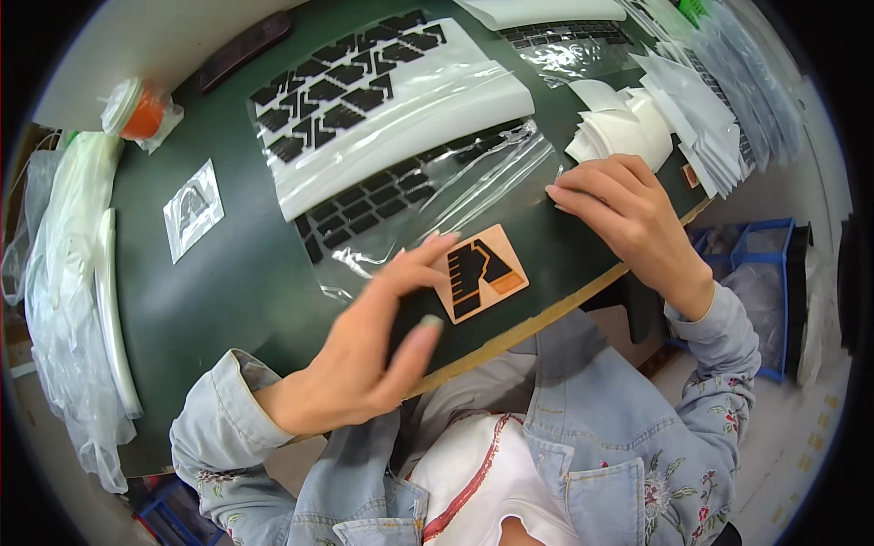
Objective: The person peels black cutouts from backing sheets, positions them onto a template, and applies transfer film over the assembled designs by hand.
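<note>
My left hand (369, 341) has its thumb and fingers apart, with the fingertips at the left edge of a square copper-coloured plate (503, 245). On this plate lie angular black pieces (467, 268) with orange areas beside them. My right hand (628, 217) is closed, its fingertips together at the right edge of a clear plastic film (492, 177). Whatever those fingers hold is too small to make out. Under the film are rows of black rectangular pieces (373, 205). Behind it, a white backing sheet (410, 127) carries more black angular pieces (341, 82).
Left on the dark green table (228, 300) lies a small clear packet (194, 209). Plastic bags (68, 300) hang along the left edge, below an orange-filled cup (141, 111). White papers (624, 123) and stacked sheets (706, 118) crowd the right. A blue-framed crate (763, 291) stands beyond.
</note>
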A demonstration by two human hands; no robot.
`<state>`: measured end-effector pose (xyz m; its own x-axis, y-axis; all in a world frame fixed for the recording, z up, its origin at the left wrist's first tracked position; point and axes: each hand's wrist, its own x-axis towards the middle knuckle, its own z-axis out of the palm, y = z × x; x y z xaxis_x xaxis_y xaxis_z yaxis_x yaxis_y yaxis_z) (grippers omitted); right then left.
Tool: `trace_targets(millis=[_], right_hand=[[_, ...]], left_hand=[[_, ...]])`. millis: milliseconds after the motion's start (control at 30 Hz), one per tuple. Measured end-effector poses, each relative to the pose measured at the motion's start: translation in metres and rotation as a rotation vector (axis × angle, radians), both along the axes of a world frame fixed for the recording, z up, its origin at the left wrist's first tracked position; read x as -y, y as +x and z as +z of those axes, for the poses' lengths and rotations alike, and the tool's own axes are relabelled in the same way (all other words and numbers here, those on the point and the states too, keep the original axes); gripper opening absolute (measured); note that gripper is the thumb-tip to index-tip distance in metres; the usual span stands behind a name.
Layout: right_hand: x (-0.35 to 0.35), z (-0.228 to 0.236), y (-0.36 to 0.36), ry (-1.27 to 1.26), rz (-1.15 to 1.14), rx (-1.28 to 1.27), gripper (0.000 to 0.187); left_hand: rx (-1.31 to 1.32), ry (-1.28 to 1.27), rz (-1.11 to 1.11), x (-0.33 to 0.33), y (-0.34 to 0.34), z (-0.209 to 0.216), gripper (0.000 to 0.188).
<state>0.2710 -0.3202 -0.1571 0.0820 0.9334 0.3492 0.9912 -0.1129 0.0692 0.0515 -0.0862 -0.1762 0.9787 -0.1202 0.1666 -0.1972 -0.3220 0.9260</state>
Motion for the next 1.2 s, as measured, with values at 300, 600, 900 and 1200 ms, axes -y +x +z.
trace_targets(millis=[300, 600, 900, 1200], right_hand=[[0.001, -0.006, 0.002, 0.085, -0.055, -0.103, 0.023], [-0.002, 0.037, 0.071, 0.212, -0.101, -0.469, 0.008], [0.006, 0.023, 0.263, -0.168, -0.281, 0.134, 0.010], [-0.014, -0.004, 0.261, -0.203, -0.301, 0.302, 0.008]], left_hand=[[-0.370, -0.475, 0.255, -0.045, 0.021, 0.042, 0.033], [0.106, 0.994, 0.310, -0.059, 0.054, 0.015, 0.041], [0.104, 0.947, 0.318, -0.055, 0.062, 0.013, 0.047], [-0.031, 0.919, 0.257, -0.057, 0.055, 0.013, 0.058]])
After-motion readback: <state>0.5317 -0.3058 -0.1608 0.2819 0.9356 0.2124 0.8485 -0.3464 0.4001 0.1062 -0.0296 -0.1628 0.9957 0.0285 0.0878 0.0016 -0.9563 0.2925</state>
